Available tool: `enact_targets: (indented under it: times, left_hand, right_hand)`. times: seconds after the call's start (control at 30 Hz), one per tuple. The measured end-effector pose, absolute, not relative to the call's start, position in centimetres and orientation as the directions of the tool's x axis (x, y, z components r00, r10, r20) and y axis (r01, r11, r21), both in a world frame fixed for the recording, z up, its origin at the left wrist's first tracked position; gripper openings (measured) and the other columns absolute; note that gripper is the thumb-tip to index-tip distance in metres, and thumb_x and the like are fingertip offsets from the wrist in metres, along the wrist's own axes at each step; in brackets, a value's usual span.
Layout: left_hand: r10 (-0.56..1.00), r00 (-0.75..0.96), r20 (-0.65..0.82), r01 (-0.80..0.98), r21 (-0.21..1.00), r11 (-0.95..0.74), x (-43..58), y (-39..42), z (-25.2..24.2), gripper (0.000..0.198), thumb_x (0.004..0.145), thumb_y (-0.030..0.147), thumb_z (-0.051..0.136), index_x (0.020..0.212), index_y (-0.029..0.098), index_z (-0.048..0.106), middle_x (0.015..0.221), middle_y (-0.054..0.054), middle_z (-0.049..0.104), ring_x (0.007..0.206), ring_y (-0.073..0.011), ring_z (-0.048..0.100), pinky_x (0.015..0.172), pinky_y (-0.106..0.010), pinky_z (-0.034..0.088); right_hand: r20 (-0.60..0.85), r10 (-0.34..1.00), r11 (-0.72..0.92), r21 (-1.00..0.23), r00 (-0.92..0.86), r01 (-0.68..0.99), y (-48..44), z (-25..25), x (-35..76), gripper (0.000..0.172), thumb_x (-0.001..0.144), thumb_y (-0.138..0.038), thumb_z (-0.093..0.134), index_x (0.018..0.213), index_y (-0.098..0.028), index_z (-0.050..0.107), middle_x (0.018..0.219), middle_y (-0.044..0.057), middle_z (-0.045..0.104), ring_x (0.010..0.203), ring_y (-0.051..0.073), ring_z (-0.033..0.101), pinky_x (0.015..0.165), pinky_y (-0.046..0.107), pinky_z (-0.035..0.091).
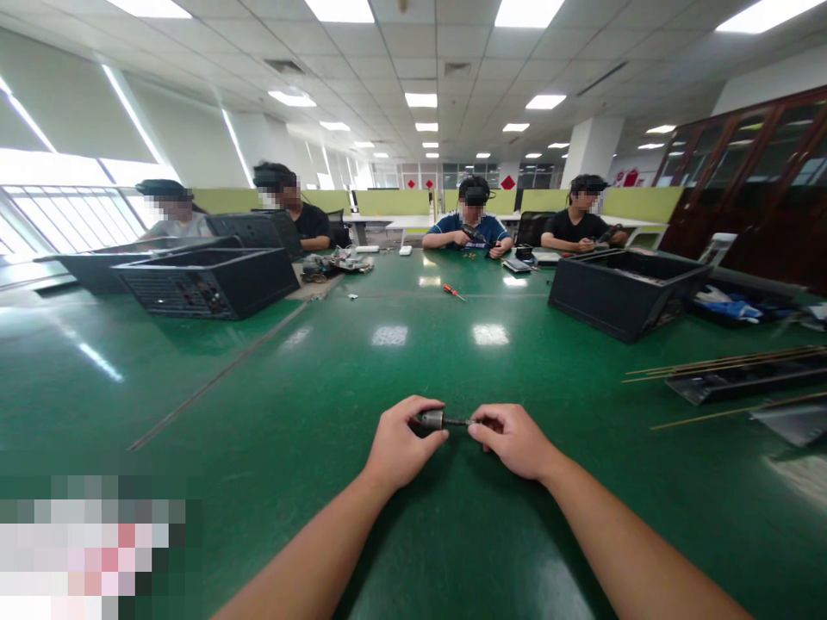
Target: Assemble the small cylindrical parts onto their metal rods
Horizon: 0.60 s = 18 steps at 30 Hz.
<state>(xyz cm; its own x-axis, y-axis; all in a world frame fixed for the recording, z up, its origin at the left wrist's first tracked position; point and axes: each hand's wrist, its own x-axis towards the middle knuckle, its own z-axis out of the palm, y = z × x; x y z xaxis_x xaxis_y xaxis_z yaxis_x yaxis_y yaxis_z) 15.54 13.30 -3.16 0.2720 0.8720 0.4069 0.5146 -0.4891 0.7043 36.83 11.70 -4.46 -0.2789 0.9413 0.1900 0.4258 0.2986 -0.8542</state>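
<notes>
Between thumb and fingers, my left hand [404, 439] grips a short grey metal cylinder that looks like a drill chuck [432, 419]. A thin dark rod, like a drill bit [456, 422], runs out from the chuck's right end, lying level. My right hand [513, 437] pinches the far end of that rod; its tip is hidden by the fingers. Both hands are just above the green table [310, 499], and whether they rest on it I cannot tell.
Black computer cases stand at the left [207, 280] and right [626, 293]. An orange-handled screwdriver [453, 292] lies ahead. Long thin brass-coloured rods [724, 360] and a dark metal channel [743, 375] lie at right. Several people sit across the table, one with a dark power tool [475, 234].
</notes>
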Motion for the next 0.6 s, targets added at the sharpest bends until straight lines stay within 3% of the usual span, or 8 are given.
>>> enact_targets:
  times: [0.6]
  left_hand:
    - [0.897, 0.227, 0.380, 0.513, 0.736, -0.441, 15.45, 13.39, -3.11, 0.030, 0.065, 0.015, 0.072, 0.094, 0.022, 0.071, 0.092, -0.002, 0.070, 0.087, -0.0197, 0.064, 0.075, -0.031, 0.048]
  right_hand:
    - [0.177, 0.951, 0.272, -0.872, -0.254, 0.407, 11.86, -4.68, 37.00, 0.019, 0.082, -0.032, 0.059, 0.079, -0.015, 0.068, 0.056, -0.001, 0.056, 0.053, 0.013, 0.052, 0.053, 0.023, 0.037]
